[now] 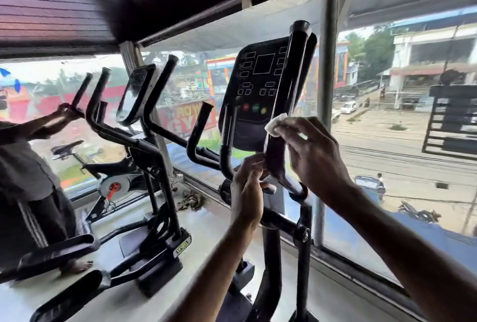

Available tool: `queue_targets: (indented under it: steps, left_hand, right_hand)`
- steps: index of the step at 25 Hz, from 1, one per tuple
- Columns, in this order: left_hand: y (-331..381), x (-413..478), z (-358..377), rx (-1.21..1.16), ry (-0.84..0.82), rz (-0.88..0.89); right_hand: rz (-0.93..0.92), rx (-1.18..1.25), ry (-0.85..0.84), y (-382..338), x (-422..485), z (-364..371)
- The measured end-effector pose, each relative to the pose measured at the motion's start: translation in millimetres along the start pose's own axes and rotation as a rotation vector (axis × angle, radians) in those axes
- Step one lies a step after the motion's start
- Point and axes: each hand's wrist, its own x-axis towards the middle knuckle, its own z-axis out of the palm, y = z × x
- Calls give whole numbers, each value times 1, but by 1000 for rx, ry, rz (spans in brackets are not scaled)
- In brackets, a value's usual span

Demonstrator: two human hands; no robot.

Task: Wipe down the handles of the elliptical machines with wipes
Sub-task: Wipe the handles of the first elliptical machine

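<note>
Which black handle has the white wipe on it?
The tall handle just right of the console; the right hand holds the wipe against it.

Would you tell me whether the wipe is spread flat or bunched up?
Bunched up: the wipe is a small white wad pinched by the right hand against the handle.

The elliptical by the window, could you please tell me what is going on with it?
A person is wiping its handle. Their right hand holds a white wipe against the black handle beside the console, while the left hand holds the same handle lower down. At the far left, another person's hand grips a bar on the neighbouring machine.
</note>
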Motion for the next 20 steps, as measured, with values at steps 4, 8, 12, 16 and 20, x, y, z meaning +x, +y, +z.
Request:
queue_targets:
  steps: [4,8,12,16,20]
  left_hand:
    - [-6,5,-8,-77,-71,0]
    - [-5,3,-14,-79,-112,-7]
    - [-4,3,-16,-53,-120,-50]
    - [-6,2,-18,-166,-127,-111]
    - [-15,5,-24,-203,-150,-140]
  right_hand:
    - [-212,-110,-188,-14,6,-6]
    - [-210,-214,-254,-13,27,-8]
    - [-365,-296,-414,-15,26,-6]
    - [-325,-359,-335,-20,15,-6]
    - [-514,-417,-351,-24,-25,-5]
